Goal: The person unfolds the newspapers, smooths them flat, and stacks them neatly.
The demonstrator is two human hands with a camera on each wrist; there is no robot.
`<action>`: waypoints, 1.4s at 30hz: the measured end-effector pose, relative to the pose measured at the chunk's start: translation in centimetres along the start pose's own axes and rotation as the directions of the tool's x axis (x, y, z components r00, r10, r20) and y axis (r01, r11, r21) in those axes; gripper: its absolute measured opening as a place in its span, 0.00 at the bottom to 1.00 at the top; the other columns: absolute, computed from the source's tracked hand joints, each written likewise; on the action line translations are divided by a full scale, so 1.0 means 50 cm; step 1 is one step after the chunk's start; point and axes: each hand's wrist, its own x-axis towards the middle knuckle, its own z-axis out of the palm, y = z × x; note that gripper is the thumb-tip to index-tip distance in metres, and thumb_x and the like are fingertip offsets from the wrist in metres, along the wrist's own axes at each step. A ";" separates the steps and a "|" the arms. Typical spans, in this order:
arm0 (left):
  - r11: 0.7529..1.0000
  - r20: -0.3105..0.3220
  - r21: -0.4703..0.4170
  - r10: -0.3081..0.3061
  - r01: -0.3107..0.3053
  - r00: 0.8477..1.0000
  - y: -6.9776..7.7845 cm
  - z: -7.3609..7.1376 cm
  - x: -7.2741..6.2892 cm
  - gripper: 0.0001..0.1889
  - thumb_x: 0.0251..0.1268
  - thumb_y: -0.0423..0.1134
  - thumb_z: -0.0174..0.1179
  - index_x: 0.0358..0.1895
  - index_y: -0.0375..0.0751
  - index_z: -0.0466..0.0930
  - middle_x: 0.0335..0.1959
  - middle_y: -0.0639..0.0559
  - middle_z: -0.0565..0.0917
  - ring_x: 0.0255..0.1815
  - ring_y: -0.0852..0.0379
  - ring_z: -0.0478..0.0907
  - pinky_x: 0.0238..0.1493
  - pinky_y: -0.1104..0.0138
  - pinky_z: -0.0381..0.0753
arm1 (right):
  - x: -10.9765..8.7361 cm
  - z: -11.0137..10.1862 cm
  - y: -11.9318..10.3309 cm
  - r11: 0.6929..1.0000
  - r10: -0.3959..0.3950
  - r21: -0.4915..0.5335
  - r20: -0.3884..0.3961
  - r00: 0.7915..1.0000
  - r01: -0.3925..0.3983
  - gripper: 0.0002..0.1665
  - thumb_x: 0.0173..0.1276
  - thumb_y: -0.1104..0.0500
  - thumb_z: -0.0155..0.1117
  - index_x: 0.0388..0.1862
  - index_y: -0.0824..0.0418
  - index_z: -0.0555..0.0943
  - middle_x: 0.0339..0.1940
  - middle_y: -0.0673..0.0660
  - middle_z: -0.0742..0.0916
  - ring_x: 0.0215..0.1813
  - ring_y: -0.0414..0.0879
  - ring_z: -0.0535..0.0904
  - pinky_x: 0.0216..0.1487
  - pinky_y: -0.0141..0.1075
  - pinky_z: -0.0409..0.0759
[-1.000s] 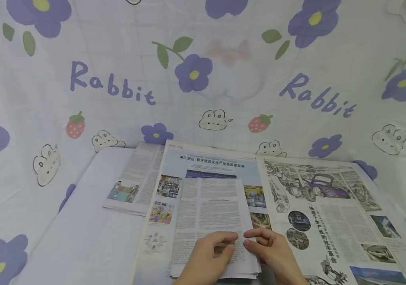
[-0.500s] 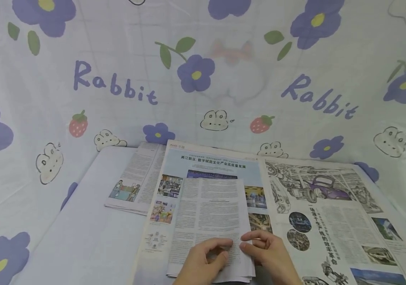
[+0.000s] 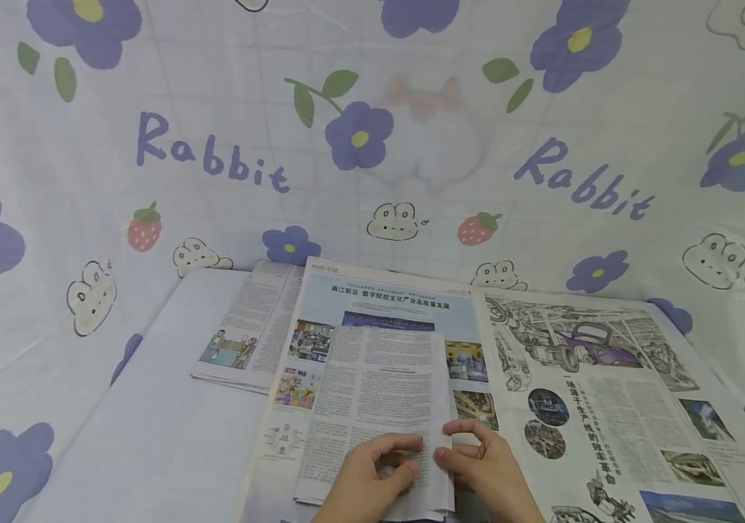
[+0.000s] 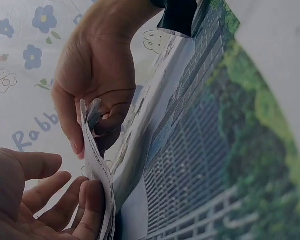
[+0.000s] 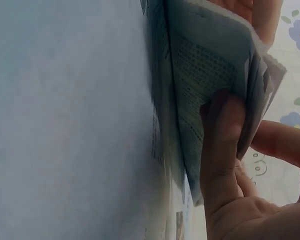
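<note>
Between the fingertips [image 5: 227, 115] of the right hand [image 3: 486, 468], pinching the right edge of a folded newspaper [image 3: 379, 392] toward the end nearest the body, over a larger spread page [image 3: 412, 283]. Touching the same sheets with bent fingers of the left hand [image 3: 369, 472]; impossible to tell if pinching too. Probably best done by gathering all loose layers, squaring edges, then pressing lightly to avoid tears.

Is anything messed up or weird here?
Just one small thing: the folded newspaper has layers that spread apart unevenly at one edge, as the right wrist view shows, instead of lining up neatly. I see no spill.
</note>
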 end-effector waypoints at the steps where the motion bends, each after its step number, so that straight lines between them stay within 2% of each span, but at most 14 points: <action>1: 1.000 0.002 -0.014 -0.003 0.003 1.000 -0.002 0.000 0.001 0.15 0.69 0.37 0.62 0.57 0.42 0.82 0.51 0.51 0.82 0.45 0.54 0.80 0.38 0.67 0.81 | 0.001 0.001 0.000 1.000 0.013 0.007 -0.011 1.000 -0.013 0.30 0.66 0.64 0.67 0.63 0.73 0.67 0.42 0.67 0.87 0.41 0.59 0.85 0.40 0.49 0.84; 4: 0.999 0.010 -0.053 -0.013 0.013 1.000 -0.006 -0.002 0.003 0.16 0.70 0.37 0.62 0.58 0.40 0.81 0.53 0.49 0.82 0.46 0.52 0.80 0.39 0.66 0.82 | 0.003 0.003 -0.001 0.999 0.040 0.022 -0.031 0.999 -0.039 0.37 0.66 0.65 0.67 0.68 0.72 0.60 0.44 0.68 0.86 0.42 0.61 0.85 0.42 0.51 0.83; 9: 0.996 0.010 -0.079 -0.032 0.032 0.999 -0.007 -0.003 0.005 0.17 0.70 0.37 0.62 0.59 0.39 0.81 0.53 0.48 0.82 0.46 0.52 0.80 0.39 0.64 0.83 | 0.002 0.000 -0.002 0.998 0.047 0.039 0.005 0.999 -0.047 0.41 0.66 0.64 0.67 0.71 0.72 0.57 0.46 0.68 0.86 0.43 0.60 0.85 0.42 0.51 0.83; 12: 0.998 -0.008 -0.053 -0.042 0.041 0.999 -0.004 -0.003 0.004 0.16 0.69 0.37 0.63 0.58 0.40 0.81 0.49 0.49 0.82 0.45 0.52 0.80 0.38 0.65 0.82 | 0.002 0.000 -0.003 0.998 0.041 0.043 0.029 0.999 -0.042 0.40 0.66 0.65 0.66 0.70 0.74 0.58 0.47 0.67 0.86 0.43 0.59 0.85 0.42 0.49 0.83; 15: 0.999 -0.021 -0.020 -0.042 0.041 0.999 -0.004 -0.002 0.004 0.16 0.68 0.38 0.64 0.57 0.40 0.82 0.47 0.49 0.83 0.43 0.53 0.80 0.36 0.67 0.82 | 0.002 0.001 -0.002 0.998 0.037 0.043 0.032 0.999 -0.039 0.35 0.66 0.67 0.65 0.66 0.74 0.59 0.43 0.66 0.87 0.40 0.57 0.86 0.39 0.48 0.84; 21: 0.999 -0.018 -0.006 -0.035 0.035 0.999 -0.010 -0.002 0.006 0.16 0.68 0.38 0.64 0.57 0.41 0.82 0.45 0.50 0.83 0.41 0.53 0.80 0.33 0.68 0.81 | -0.001 0.000 0.000 0.998 0.029 0.050 0.042 0.999 -0.031 0.30 0.66 0.68 0.65 0.61 0.72 0.61 0.40 0.66 0.87 0.38 0.57 0.86 0.38 0.47 0.84; 31: 1.000 -0.012 -0.001 -0.028 0.028 1.000 -0.011 -0.003 0.005 0.16 0.68 0.37 0.64 0.57 0.40 0.81 0.48 0.50 0.82 0.40 0.53 0.80 0.33 0.68 0.81 | -0.005 -0.001 0.001 0.999 -0.011 0.046 0.094 0.996 0.006 0.26 0.66 0.68 0.64 0.58 0.72 0.64 0.40 0.66 0.87 0.39 0.56 0.86 0.39 0.47 0.84; 36: 0.999 -0.005 0.018 -0.031 0.031 1.000 -0.018 -0.001 0.006 0.17 0.67 0.37 0.64 0.58 0.40 0.81 0.49 0.50 0.82 0.40 0.54 0.81 0.33 0.67 0.82 | -0.005 -0.002 0.002 0.999 -0.017 0.031 0.129 0.992 0.013 0.20 0.67 0.66 0.64 0.53 0.69 0.66 0.33 0.59 0.87 0.36 0.53 0.85 0.38 0.44 0.84; 39: 0.999 -0.009 0.012 -0.031 0.031 0.999 -0.020 0.000 0.006 0.17 0.67 0.36 0.64 0.58 0.40 0.81 0.51 0.50 0.82 0.40 0.54 0.81 0.33 0.67 0.82 | -0.005 -0.001 0.003 0.999 -0.022 0.036 0.137 0.990 0.017 0.22 0.68 0.65 0.64 0.55 0.69 0.66 0.33 0.59 0.87 0.37 0.54 0.85 0.38 0.45 0.84; 42: 1.000 -0.015 0.011 -0.026 0.026 1.000 -0.019 0.001 0.006 0.17 0.68 0.37 0.64 0.58 0.40 0.81 0.51 0.50 0.82 0.40 0.54 0.81 0.34 0.67 0.82 | -0.006 0.000 0.005 0.998 -0.039 0.049 0.139 0.990 0.032 0.29 0.70 0.64 0.63 0.63 0.73 0.64 0.38 0.63 0.87 0.39 0.56 0.86 0.39 0.47 0.84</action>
